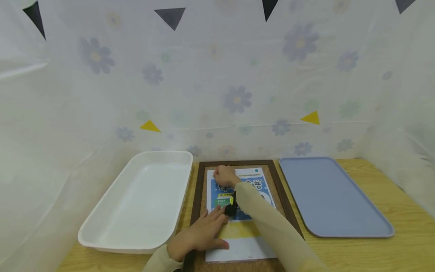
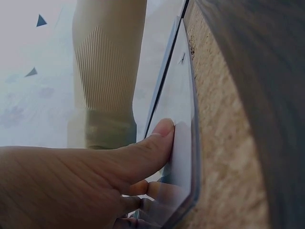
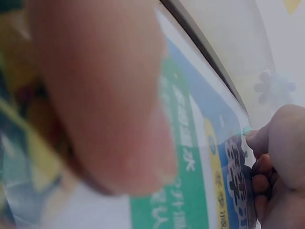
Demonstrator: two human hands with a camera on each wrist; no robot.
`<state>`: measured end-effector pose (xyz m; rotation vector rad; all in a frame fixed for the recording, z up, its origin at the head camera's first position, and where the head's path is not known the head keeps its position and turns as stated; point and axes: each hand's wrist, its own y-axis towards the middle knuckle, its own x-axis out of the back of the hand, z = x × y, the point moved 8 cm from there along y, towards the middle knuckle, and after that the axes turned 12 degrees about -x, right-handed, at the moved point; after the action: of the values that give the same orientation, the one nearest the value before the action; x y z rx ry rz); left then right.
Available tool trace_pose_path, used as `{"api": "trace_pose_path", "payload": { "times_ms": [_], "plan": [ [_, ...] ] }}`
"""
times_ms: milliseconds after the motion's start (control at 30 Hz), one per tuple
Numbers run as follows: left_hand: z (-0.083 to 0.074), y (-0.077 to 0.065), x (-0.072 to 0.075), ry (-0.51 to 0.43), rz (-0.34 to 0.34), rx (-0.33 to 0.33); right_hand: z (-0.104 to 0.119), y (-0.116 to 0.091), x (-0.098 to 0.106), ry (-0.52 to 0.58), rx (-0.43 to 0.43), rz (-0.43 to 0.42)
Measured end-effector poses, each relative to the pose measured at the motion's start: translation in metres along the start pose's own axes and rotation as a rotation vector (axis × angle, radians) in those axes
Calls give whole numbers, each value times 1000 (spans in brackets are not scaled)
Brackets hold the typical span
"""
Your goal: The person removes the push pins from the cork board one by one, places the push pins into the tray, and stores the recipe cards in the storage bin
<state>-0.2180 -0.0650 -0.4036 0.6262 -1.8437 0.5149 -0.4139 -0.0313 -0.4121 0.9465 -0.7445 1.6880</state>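
A printed blue, white and yellow poster [image 1: 238, 247] lies on a cork board [image 1: 268, 177] with a dark brown frame [image 1: 234, 163]. My right hand [image 1: 225, 175] is at the poster's upper left corner, fingers curled, its thumb on a small teal push pin [image 3: 247, 130]. My left hand [image 1: 205, 230] rests spread on the poster's lower left part; its thumb [image 2: 157, 138] presses the glossy sheet near the bottom edge. A teal round dot [image 1: 256, 170] shows at the upper right corner, and a small clear round piece [image 1: 250, 255] on the bottom margin.
On the left stands a deep white tray [image 1: 185, 177]. A flat blue-grey tray [image 1: 333, 196] lies to the right of the board. Both sit on a wood-grain table [image 1: 401, 211], with a flower-patterned curtain [image 1: 204, 94] behind.
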Motion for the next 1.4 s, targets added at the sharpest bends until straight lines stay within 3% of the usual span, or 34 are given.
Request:
{"api": "trace_pose_path", "payload": {
  "times_ms": [300, 633, 1100, 1400],
  "plan": [
    [-1, 0, 0, 0, 7, 2, 2, 0, 2, -10, 33, -17],
    [-2, 1, 2, 8, 13, -3, 1, -1, 7, -20, -11, -9],
    [-4, 3, 7, -3, 24, 0, -1, -4, 17, 63, -16, 40],
    [-9, 1, 10, -42, 20, -22, -9, -14, 20, 206, -83, 131]
  ]
}}
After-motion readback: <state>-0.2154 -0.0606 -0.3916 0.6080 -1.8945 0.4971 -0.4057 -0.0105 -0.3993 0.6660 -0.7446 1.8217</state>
